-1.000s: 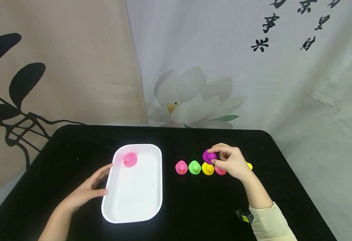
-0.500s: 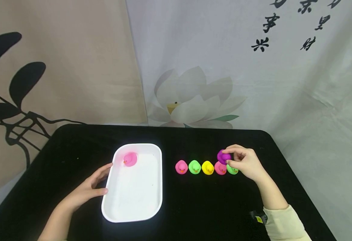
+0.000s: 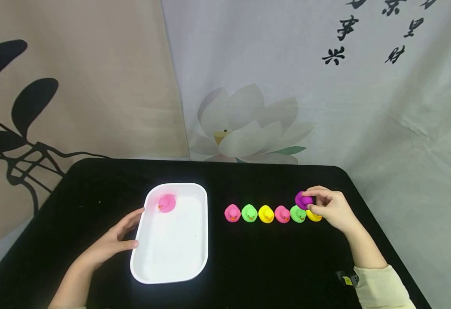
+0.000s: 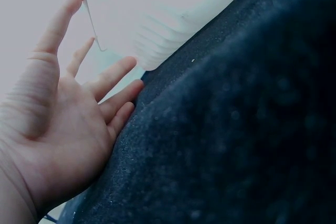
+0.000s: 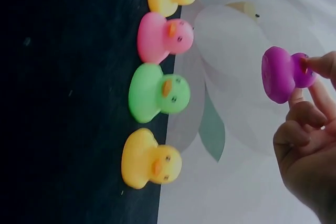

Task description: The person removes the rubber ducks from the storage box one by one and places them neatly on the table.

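Between thumb and fingers my right hand pinches a purple rubber duck, held up off the table above the right end of a row of ducks. In the right wrist view the purple duck is gripped by its head, its flat base facing away from the hand. My left hand rests fingertips and thumb against the left side of a white tray, fingers spread and fairly straight. Inside the tray, near its far left corner, sits a pink duck. The left wrist view shows the left palm beside the tray wall.
The row holds a pink duck, a green duck, a yellow duck, another pink duck, another green duck and another yellow duck. They stand on a black-covered table. A printed curtain hangs behind.
My right hand has moved to the right with the purple duck, passing along the row and uncovering the ducks at its right end. The left hand and the tray have stayed in place.
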Action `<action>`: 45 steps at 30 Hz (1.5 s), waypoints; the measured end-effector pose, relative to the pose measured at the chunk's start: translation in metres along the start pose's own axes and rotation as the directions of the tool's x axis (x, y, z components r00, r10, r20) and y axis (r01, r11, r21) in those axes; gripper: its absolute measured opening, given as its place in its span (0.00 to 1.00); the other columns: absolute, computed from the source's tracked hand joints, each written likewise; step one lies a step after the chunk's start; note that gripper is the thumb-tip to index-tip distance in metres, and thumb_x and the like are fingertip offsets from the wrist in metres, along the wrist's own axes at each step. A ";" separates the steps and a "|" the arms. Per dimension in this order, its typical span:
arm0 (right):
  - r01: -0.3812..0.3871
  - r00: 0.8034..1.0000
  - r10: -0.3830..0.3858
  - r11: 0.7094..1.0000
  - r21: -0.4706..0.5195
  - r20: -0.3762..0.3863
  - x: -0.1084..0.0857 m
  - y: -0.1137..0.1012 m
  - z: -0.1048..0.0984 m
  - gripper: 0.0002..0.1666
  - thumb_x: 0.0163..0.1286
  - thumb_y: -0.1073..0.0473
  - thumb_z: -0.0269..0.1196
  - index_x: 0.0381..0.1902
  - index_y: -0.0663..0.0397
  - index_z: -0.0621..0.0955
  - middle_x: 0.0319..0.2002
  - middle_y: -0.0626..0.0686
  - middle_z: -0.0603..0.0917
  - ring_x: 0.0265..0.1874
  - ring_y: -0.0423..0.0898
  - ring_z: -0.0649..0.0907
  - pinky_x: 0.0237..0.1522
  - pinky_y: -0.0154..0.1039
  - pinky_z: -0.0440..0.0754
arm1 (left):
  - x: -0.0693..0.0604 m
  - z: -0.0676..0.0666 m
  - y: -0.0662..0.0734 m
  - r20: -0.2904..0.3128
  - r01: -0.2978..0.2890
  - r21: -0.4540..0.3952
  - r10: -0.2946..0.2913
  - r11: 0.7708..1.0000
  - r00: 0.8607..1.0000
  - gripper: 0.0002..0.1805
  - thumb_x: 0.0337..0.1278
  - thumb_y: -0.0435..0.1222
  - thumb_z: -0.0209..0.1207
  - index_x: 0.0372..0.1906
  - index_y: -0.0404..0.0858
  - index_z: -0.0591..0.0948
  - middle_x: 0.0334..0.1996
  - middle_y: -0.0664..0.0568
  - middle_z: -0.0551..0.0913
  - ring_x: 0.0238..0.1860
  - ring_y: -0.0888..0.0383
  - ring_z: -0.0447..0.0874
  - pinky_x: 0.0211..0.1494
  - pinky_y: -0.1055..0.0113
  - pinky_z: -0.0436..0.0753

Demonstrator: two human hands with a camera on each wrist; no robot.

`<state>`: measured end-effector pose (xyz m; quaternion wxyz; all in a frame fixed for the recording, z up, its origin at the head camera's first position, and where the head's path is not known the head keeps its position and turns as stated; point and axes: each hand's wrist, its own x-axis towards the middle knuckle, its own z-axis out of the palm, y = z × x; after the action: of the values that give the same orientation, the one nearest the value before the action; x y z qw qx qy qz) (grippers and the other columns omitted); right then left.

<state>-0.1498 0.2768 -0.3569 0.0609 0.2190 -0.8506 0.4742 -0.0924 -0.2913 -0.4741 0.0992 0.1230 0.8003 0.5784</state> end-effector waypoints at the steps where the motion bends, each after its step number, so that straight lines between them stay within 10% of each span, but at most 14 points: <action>1: -0.004 1.000 0.004 1.000 -0.009 0.000 -0.001 0.001 -0.002 0.16 0.50 0.82 0.62 0.39 0.72 0.82 0.41 0.62 0.79 0.19 0.41 0.70 0.16 0.35 0.69 | 0.000 0.000 0.000 0.000 -0.002 0.000 0.002 1.000 1.000 0.43 0.53 0.35 0.63 0.73 0.46 0.56 0.70 0.39 0.60 0.66 0.31 0.57 0.54 0.25 0.59; 26: -0.091 0.996 0.089 0.988 -0.124 -0.021 -0.019 0.038 -0.043 0.14 0.55 0.78 0.64 0.41 0.72 0.81 0.38 0.51 0.79 0.18 0.42 0.68 0.18 0.37 0.65 | 0.000 0.001 0.003 0.006 0.007 0.000 -0.007 1.000 1.000 0.43 0.53 0.36 0.62 0.73 0.44 0.56 0.69 0.37 0.60 0.65 0.31 0.58 0.54 0.25 0.59; 45: -0.240 0.971 0.240 0.964 -0.110 -0.013 -0.029 0.105 -0.062 0.17 0.59 0.71 0.65 0.47 0.69 0.80 0.38 0.48 0.77 0.18 0.39 0.66 0.17 0.36 0.65 | -0.001 0.000 0.003 0.002 0.015 0.000 -0.015 1.000 1.000 0.42 0.54 0.36 0.62 0.73 0.45 0.55 0.70 0.37 0.59 0.65 0.30 0.57 0.53 0.25 0.61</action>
<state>-0.1756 0.3851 -0.4138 0.0148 0.1106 -0.8960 0.4299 -0.0916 -0.2905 -0.4717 0.1044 0.1175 0.8010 0.5777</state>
